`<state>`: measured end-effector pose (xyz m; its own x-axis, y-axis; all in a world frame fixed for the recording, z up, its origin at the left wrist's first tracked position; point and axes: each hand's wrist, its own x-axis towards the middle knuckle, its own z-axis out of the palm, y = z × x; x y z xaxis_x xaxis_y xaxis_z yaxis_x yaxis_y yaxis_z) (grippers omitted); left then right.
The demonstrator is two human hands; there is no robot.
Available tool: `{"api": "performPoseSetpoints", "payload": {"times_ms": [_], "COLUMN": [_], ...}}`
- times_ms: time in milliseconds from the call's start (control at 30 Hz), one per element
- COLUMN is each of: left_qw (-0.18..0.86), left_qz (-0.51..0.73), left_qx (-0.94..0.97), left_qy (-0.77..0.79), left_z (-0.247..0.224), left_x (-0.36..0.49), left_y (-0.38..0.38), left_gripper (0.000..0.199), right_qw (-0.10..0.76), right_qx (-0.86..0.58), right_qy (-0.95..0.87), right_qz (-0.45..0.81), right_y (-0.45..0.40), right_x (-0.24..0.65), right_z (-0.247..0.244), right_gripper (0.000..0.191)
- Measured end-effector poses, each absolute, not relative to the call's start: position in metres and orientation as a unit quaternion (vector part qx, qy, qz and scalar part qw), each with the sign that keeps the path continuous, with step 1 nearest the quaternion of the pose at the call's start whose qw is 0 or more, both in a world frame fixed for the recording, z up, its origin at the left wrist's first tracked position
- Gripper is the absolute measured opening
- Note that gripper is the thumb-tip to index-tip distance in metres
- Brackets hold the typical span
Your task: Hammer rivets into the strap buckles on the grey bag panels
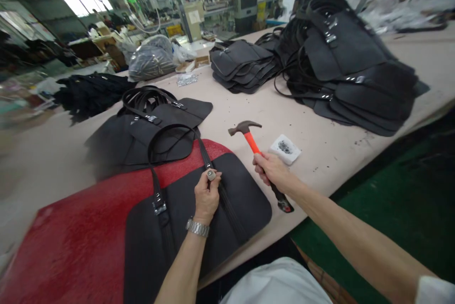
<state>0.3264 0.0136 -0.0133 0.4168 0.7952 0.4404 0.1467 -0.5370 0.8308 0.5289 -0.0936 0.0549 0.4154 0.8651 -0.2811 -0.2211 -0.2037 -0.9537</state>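
My left hand [206, 196] is closed around a small round metal punch [211, 174], held upright on the strap of a black bag panel [241, 185]. The panel lies partly on a red board [81, 218], and its handle [170, 128] loops up at the far edge. A metal buckle [159, 206] sits on the left strap; the fitting under the punch is mostly hidden. My right hand [273, 170] grips a claw hammer [251, 142] by its orange and black handle, the head raised to the right of the punch.
A white tray [285, 149] of small dark bits is on the table beyond the hammer. Black panels with handles [152, 126] lie behind the red board. Larger stacks of panels [355, 67] rise at the right. A bag of small metal parts [186, 79] lies farther back.
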Motion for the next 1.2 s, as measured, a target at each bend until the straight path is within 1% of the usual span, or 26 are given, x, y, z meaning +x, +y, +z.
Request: {"api": "performPoseSetpoints", "payload": {"times_ms": [67, 100, 167, 233, 267, 300, 333, 433, 467, 500, 533, 633, 667, 700, 733, 833, 867, 900, 933, 1033, 1067, 1100, 1133, 1200], "left_qw": [0.387, 0.389, 0.388, 0.388, 0.389, 0.388, 0.386, 0.387, 0.390, 0.395, 0.401, 0.414, 0.417, 0.418, 0.417, 0.408, 0.407, 0.408, 0.412, 0.421, 0.422, 0.422, 0.423, 0.421], "left_qz": [0.450, 0.452, 0.456, 0.459, 0.459, 0.460, 0.460, 0.463, 0.465, 0.467, 0.467, 0.469, 0.469, 0.469, 0.469, 0.467, 0.465, 0.461, 0.458, 0.446, 0.445, 0.446, 0.449, 0.455], "left_qx": [0.740, 0.738, 0.735, 0.732, 0.731, 0.731, 0.731, 0.729, 0.726, 0.723, 0.721, 0.714, 0.713, 0.712, 0.712, 0.718, 0.721, 0.722, 0.722, 0.722, 0.723, 0.723, 0.723, 0.722], "left_qy": [0.317, 0.316, 0.318, 0.321, 0.322, 0.322, 0.323, 0.324, 0.323, 0.321, 0.318, 0.313, 0.313, 0.313, 0.314, 0.315, 0.315, 0.315, 0.317, 0.320, 0.319, 0.316, 0.312, 0.308], "left_z": [-0.013, -0.013, -0.011, -0.009, -0.008, -0.008, -0.007, -0.006, -0.005, -0.005, -0.004, -0.004, -0.004, -0.004, -0.005, -0.007, -0.008, -0.009, -0.009, -0.010, -0.010, -0.010, -0.010, -0.009], "left_x": [0.326, 0.326, 0.327, 0.327, 0.326, 0.326, 0.326, 0.326, 0.325, 0.325, 0.325, 0.325, 0.325, 0.325, 0.325, 0.325, 0.325, 0.325, 0.324, 0.323, 0.323, 0.323, 0.323, 0.323], "left_y": [0.015, 0.015, 0.014, 0.013, 0.013, 0.013, 0.013, 0.013, 0.013, 0.013, 0.013, 0.013, 0.013, 0.014, 0.014, 0.014, 0.014, 0.015, 0.015, 0.016, 0.016, 0.016, 0.016, 0.016], "left_gripper": [0.015, 0.015, 0.015, 0.014, 0.014, 0.015, 0.015, 0.016, 0.016, 0.016, 0.016, 0.015, 0.015, 0.015, 0.016, 0.016, 0.017, 0.017, 0.017, 0.017, 0.017, 0.017, 0.017, 0.017], "right_qw": [0.535, 0.492, 0.370, 0.271, 0.243, 0.239, 0.262, 0.408, 0.441, 0.443, 0.412, 0.237, 0.211, 0.223, 0.266, 0.453, 0.485, 0.481, 0.443, 0.243, 0.205, 0.197, 0.209, 0.244], "right_qx": [-0.661, -0.679, -0.694, -0.703, -0.706, -0.706, -0.703, -0.686, -0.681, -0.682, -0.691, -0.713, -0.714, -0.714, -0.711, -0.692, -0.687, -0.689, -0.699, -0.723, -0.730, -0.740, -0.749, -0.774], "right_qy": [-0.413, -0.494, -0.613, -0.657, -0.665, -0.667, -0.661, -0.601, -0.583, -0.580, -0.593, -0.660, -0.667, -0.663, -0.651, -0.558, -0.537, -0.538, -0.559, -0.645, -0.649, -0.640, -0.626, -0.573], "right_qz": [0.326, 0.231, 0.078, 0.032, 0.024, 0.015, 0.003, -0.039, -0.046, -0.045, -0.037, 0.021, 0.029, 0.023, 0.009, -0.057, -0.068, -0.066, -0.049, 0.042, 0.057, 0.060, 0.065, 0.114], "right_y": [-0.108, -0.115, -0.126, -0.131, -0.132, -0.133, -0.133, -0.133, -0.132, -0.132, -0.132, -0.132, -0.133, -0.134, -0.135, -0.136, -0.136, -0.137, -0.138, -0.142, -0.143, -0.143, -0.142, -0.137], "right_x": [0.517, 0.512, 0.504, 0.499, 0.497, 0.496, 0.494, 0.485, 0.482, 0.480, 0.479, 0.482, 0.483, 0.483, 0.481, 0.472, 0.470, 0.468, 0.468, 0.479, 0.485, 0.492, 0.499, 0.512], "right_z": [0.074, 0.081, 0.090, 0.098, 0.104, 0.111, 0.120, 0.139, 0.138, 0.135, 0.128, 0.115, 0.117, 0.124, 0.134, 0.158, 0.158, 0.152, 0.141, 0.099, 0.087, 0.079, 0.073, 0.067], "right_gripper": [0.028, 0.029, 0.026, 0.021, 0.021, 0.021, 0.023, 0.029, 0.029, 0.029, 0.027, 0.022, 0.022, 0.023, 0.025, 0.029, 0.030, 0.030, 0.029, 0.023, 0.021, 0.020, 0.021, 0.026]}}
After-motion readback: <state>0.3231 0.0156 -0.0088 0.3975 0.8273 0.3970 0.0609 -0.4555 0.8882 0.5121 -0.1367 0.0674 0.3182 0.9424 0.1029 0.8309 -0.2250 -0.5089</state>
